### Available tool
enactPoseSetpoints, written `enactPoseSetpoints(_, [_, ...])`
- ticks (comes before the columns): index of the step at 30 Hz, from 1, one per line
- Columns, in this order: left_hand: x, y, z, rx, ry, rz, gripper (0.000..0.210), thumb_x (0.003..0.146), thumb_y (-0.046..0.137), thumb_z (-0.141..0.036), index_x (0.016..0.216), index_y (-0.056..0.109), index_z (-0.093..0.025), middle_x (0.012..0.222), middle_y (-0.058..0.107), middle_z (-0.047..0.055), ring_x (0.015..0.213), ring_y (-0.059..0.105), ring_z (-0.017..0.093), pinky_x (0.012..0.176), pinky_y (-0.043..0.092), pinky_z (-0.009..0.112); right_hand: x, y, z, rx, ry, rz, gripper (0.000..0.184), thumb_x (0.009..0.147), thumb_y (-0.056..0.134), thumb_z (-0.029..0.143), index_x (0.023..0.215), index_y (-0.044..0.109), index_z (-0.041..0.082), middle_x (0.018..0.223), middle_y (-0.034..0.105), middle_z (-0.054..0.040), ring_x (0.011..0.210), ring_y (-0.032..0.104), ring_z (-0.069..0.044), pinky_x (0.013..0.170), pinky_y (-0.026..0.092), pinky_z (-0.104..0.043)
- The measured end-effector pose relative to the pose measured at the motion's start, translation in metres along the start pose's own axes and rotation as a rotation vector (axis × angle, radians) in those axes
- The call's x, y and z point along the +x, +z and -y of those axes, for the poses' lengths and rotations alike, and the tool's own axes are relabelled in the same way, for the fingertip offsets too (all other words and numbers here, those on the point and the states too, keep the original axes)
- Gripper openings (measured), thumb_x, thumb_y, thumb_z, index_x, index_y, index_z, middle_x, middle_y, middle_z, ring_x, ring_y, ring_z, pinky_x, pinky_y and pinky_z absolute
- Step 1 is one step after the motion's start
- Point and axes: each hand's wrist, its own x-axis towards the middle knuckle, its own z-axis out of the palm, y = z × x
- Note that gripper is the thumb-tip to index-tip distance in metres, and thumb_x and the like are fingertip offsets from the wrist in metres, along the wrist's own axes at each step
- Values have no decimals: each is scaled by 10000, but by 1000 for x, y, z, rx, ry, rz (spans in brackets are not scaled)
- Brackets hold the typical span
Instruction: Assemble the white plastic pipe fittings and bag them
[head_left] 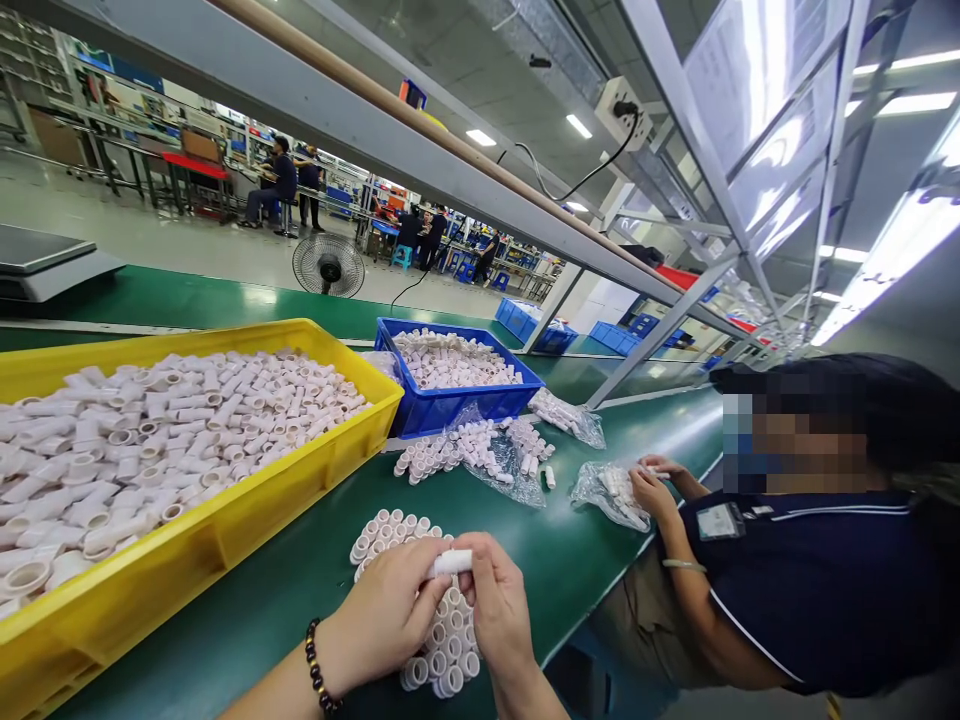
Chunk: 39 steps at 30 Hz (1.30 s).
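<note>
A white plastic tube fitting [452, 562] lies sideways between my two hands, just above the green table. My left hand [394, 600], with a beaded bracelet at the wrist, pinches one end of it. Around its other end are the fingers of my right hand [495, 595]. Under and behind my hands, several white fittings [454, 640] stand on end in a close-packed group, their round openings facing up. Part of that group is hidden by my hands.
A yellow bin [247, 530] heaped with white fittings stands at left, a blue bin [472, 400] of them behind. Plastic bags [517, 480] and loose fittings lie beyond my hands. At right a co-worker [810, 580] handles a bag [611, 495]. A metal frame crosses above.
</note>
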Motion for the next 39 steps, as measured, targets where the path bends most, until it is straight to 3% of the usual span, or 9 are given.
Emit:
enactPoseSetpoints(3, [1, -4, -1, -7, -7, -3, 234, 824, 359, -243, 950, 555, -218, 822, 626, 55, 742, 573, 189, 692, 469, 313, -3, -1, 1, 124, 35, 56, 394, 870, 314, 445, 980, 546, 145, 629, 476, -7, 529, 403, -104, 500, 362, -229])
enactPoseSetpoints(6, [2, -6, 0, -7, 0, -24, 240, 823, 361, -254, 963, 554, -220, 830, 624, 61, 764, 573, 196, 717, 468, 327, -5, -1, 5, 110, 49, 94, 300, 834, 440, 389, 1036, 517, 181, 703, 517, -16, 576, 442, -112, 541, 387, -232])
enactPoseSetpoints(11, [1, -3, -1, -9, 19, -35, 276, 821, 372, -252, 1047, 529, -222, 890, 623, 77, 812, 572, 202, 746, 468, 337, -4, -1, 9, 108, 18, 155, 182, 813, 483, 284, 974, 517, 206, 834, 546, -28, 703, 505, -138, 630, 418, -242])
enactPoseSetpoints(16, [0, 4, 5, 40, 26, -28, 283, 827, 380, -235, 1082, 500, -206, 972, 615, 92, 867, 562, 203, 766, 462, 344, -1, 1, 6, 154, 23, 114, 125, 777, 500, 216, 897, 528, 204, 777, 540, -1, 667, 498, -117, 614, 407, -222])
enactPoseSetpoints(23, [-2, 8, 13, 114, 78, -47, 313, 829, 379, -211, 1127, 470, -177, 1020, 610, 112, 911, 560, 206, 791, 461, 351, 1, 6, -3, 287, 107, 81, 120, 734, 506, 215, 853, 522, 198, 577, 450, 51, 433, 354, -62, 435, 307, -185])
enactPoseSetpoints(31, [-1, 6, 12, 73, 45, -37, 298, 827, 383, -230, 1100, 494, -189, 991, 622, 102, 888, 568, 207, 780, 462, 352, 3, 6, -6, 343, 110, 103, 122, 782, 513, 276, 863, 515, 184, 500, 347, 80, 395, 228, -44, 395, 218, -179])
enactPoseSetpoints(36, [-1, -1, 12, -65, -41, -57, 357, 817, 428, -283, 1168, 434, -221, 1103, 591, 78, 960, 552, 197, 822, 449, 323, 3, 0, -4, 222, 11, 109, 200, 848, 427, 346, 890, 529, 180, 564, 437, 36, 473, 380, -78, 468, 328, -208])
enactPoseSetpoints(39, [0, -6, 11, -136, -70, -64, 310, 835, 394, -274, 1135, 456, -225, 1029, 618, 55, 884, 574, 177, 770, 464, 303, 3, -7, 0, 79, -75, 104, 200, 852, 421, 342, 955, 505, 194, 687, 514, -4, 584, 472, -113, 557, 396, -242])
